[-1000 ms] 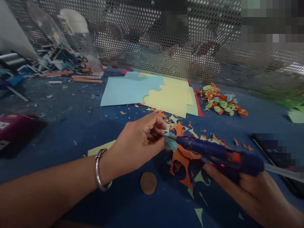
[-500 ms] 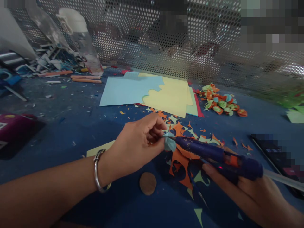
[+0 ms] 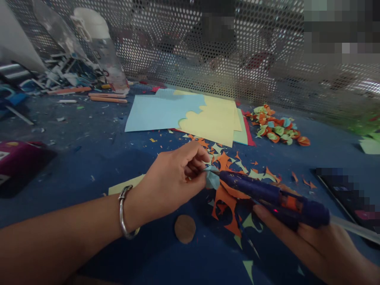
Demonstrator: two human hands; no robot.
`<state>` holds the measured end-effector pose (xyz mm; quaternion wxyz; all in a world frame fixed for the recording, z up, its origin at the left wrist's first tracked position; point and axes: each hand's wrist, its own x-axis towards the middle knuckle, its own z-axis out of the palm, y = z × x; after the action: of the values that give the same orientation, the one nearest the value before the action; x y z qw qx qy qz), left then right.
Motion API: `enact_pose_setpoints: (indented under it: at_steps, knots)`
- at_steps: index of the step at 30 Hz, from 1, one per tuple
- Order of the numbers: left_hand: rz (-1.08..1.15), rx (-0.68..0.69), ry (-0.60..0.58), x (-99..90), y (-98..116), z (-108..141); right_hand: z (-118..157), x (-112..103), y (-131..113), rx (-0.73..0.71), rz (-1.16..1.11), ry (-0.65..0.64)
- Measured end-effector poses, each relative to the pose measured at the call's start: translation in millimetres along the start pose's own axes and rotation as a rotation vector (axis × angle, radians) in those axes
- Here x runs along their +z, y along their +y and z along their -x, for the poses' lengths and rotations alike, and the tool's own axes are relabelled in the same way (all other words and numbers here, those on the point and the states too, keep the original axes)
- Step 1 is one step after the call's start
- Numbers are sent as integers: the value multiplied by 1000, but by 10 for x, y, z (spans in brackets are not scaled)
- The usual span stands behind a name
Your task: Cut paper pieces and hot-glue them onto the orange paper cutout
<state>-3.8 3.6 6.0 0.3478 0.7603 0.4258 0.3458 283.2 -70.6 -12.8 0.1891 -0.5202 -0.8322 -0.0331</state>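
My left hand [image 3: 175, 182] is pinched on a small light blue paper petal [image 3: 212, 179] near the middle of the view. In my right hand [image 3: 320, 245] is a dark blue glue gun [image 3: 255, 190], a clear glue stick [image 3: 356, 229] poking out of its back end. The gun's metal nozzle touches the blue petal beside my left fingertips. A small red light glows on the gun's side. Orange paper offcuts [image 3: 225, 202] and pale green scraps lie beneath the petal. A round brown disc [image 3: 185, 228] rests on the table below my left hand.
Blue paper [image 3: 157, 113] and yellow paper sheets [image 3: 213, 122] lie behind my hands. A heap of folded paper petals [image 3: 277, 126] sits at the right rear. A phone [image 3: 344, 198] lies right, a water bottle [image 3: 103, 51] stands left, before a perforated metal panel [image 3: 178, 43].
Almost nothing differs. Both hands, the petal and the glue gun keep their places; the view has shifted very slightly.
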Motion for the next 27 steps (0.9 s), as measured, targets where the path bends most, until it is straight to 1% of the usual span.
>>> enact_pose_setpoints:
  at_steps: [3,8,11,14,20,25,27]
  knots:
    - [-2,2,-2,3,-6,-3,-53,-30,-49,-27,-47,-37]
    - [-6,-5,-1,-3,-10,-1,-80,-35,-81,-13,-78,12]
    - [-6,-15,-2,-5,-3,4,-118,-38,-94,-21,-84,-16]
    - [-3,-22,-1,4,3,0,-112,-35,-86,-40,-31,-28]
    - [2,-17,-1,18,-13,-10,-1,12,-4,-106,114,46]
    - [-5,-17,-7,5,-12,-2,19,28,55,-211,180,117]
    - [-3,-13,-7,4,-11,-3,35,29,79,-246,209,120]
